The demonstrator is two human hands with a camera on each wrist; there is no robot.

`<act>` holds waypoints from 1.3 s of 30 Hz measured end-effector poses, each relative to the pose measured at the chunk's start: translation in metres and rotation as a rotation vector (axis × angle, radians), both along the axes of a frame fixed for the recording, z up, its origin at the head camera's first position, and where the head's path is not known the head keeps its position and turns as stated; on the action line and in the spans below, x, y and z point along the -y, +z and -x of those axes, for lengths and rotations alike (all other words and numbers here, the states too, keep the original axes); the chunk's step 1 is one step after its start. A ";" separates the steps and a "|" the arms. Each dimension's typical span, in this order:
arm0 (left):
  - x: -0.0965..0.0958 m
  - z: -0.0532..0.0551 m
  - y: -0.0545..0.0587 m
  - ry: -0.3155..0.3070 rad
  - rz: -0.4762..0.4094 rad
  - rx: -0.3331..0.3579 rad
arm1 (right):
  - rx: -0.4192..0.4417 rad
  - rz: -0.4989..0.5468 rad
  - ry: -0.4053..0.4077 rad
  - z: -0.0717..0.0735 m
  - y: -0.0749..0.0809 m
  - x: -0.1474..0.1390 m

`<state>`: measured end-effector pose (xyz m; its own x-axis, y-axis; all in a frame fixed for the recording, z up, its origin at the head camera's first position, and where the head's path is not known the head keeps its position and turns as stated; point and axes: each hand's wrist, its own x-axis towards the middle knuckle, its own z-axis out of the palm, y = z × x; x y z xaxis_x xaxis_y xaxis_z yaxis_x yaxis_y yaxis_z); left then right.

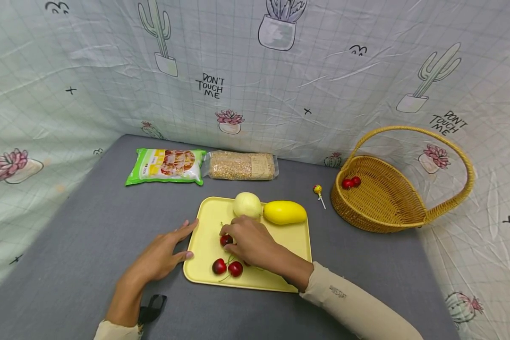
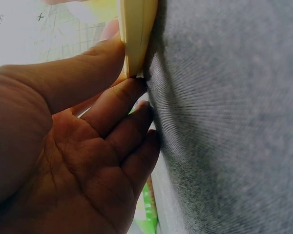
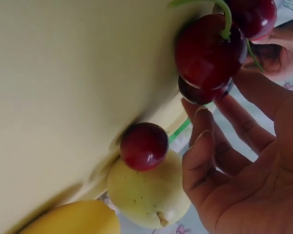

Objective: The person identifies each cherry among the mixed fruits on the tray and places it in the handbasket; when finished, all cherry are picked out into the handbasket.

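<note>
My left hand (image 1: 159,255) rests at the left edge of a yellow tray (image 1: 206,212), thumb and forefinger extended against its rim. Over the tray, my right hand (image 1: 255,241) pinches a dark red cherry (image 1: 226,240) between thumb and fingers. Two stemmed cherries, a left one (image 1: 219,266) and a right one (image 1: 235,268), lie just in front of it. The right wrist view shows another cherry (image 3: 144,146) in front of a pale round pear (image 3: 146,190). Beside the pear at the tray's back lies a yellow mango (image 1: 284,212). The right forearm hides the tray's front right part.
A wicker basket (image 1: 380,222) with a tall handle stands at the right, two red cherries (image 1: 351,182) inside. Left of it lies a lollipop (image 1: 318,191). Behind the tray are a green-white food bag (image 1: 165,166) and a clear bag of grain (image 1: 241,165).
</note>
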<state>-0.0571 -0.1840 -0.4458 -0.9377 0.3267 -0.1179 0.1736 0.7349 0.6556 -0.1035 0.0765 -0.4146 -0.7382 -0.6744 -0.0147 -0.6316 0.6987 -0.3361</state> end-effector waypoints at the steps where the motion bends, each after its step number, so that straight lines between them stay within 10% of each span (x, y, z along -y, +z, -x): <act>1: 0.000 0.000 0.000 0.001 0.001 0.001 | -0.007 -0.009 0.000 0.000 -0.001 0.001; 39: 0.001 -0.001 0.000 -0.009 -0.005 -0.023 | -0.138 0.387 -0.130 0.006 0.026 -0.044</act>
